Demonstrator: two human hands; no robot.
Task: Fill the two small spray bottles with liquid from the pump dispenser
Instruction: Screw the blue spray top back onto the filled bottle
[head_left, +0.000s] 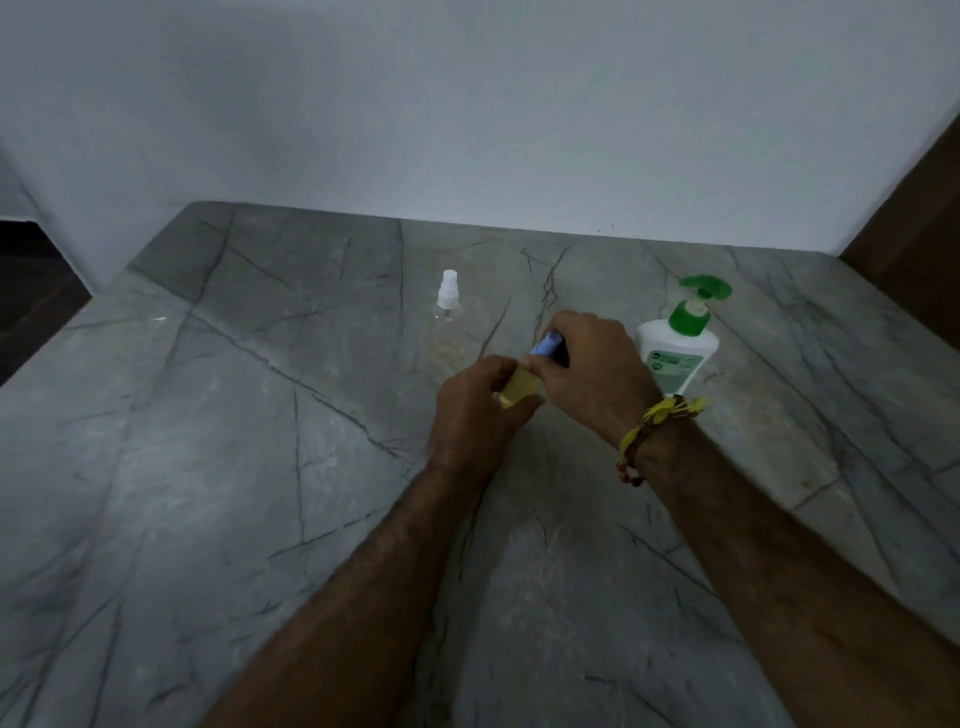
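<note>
Seemingly tilted, yellow bottle (519, 391) between hands (540, 384)

A grey stone desk (208, 467) fills most of the view, its surface crossed by dark, thin veins that run in straight and slanting lines. A seam runs from the far edge toward the middle. Along the far edge stands a plain pale wall (467, 104), which turns a corner at the desk's far left corner. Beyond the left edge lies a dark floor (31, 301), dim and without detail. At the far right corner a brown wooden panel (914, 234) rises beside the wall. A bracelet (649, 431) of yellow thread and dark and orange beads circles one wrist, above the desk's middle.
</note>
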